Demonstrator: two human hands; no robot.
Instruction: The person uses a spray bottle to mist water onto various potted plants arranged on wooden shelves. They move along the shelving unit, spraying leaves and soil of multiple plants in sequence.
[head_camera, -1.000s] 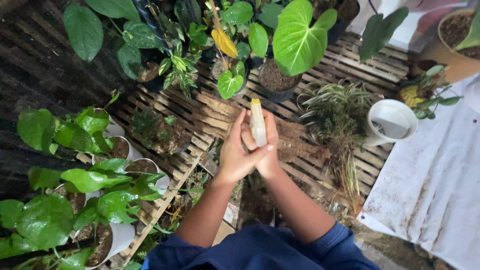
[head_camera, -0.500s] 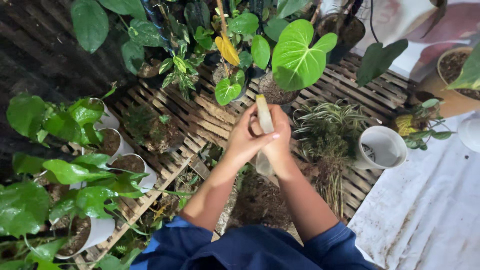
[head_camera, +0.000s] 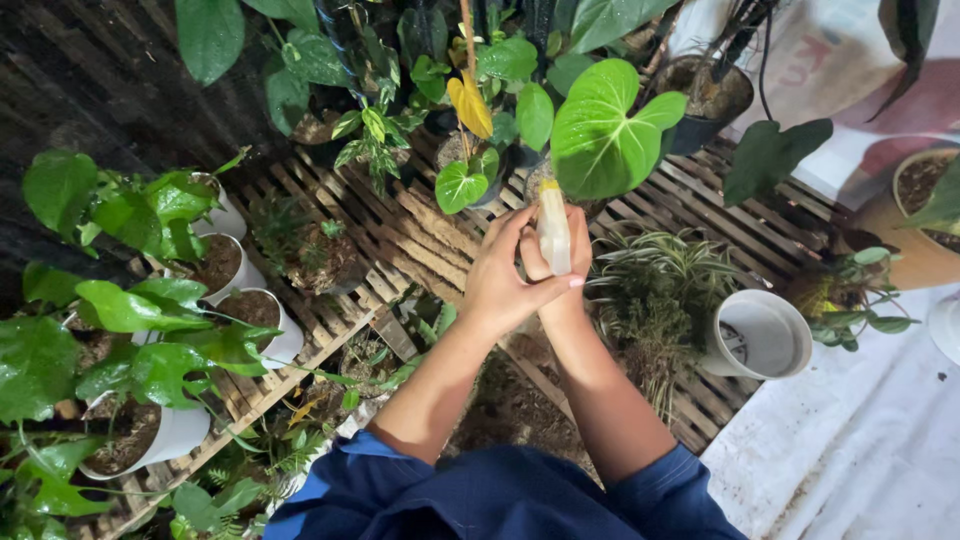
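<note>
Both hands are clasped around a small cream spray bottle with a yellow tip, held upright above the wooden slat platform. My left hand wraps it from the left, its fingers over the front. My right hand sits behind and under it, mostly hidden by the left. The bottle's top points toward a potted plant with a big heart-shaped green leaf just beyond it. Blue sleeves cover both upper arms.
White pots with leafy plants line the left side. A striped grassy plant and an empty white pot lying on its side sit right of my arms. A white sheet covers the floor at right. A tan pot stands far right.
My clasped hands and the bottle have stayed together and shifted slightly forward toward the big-leaf plant. The view has drifted a little.
</note>
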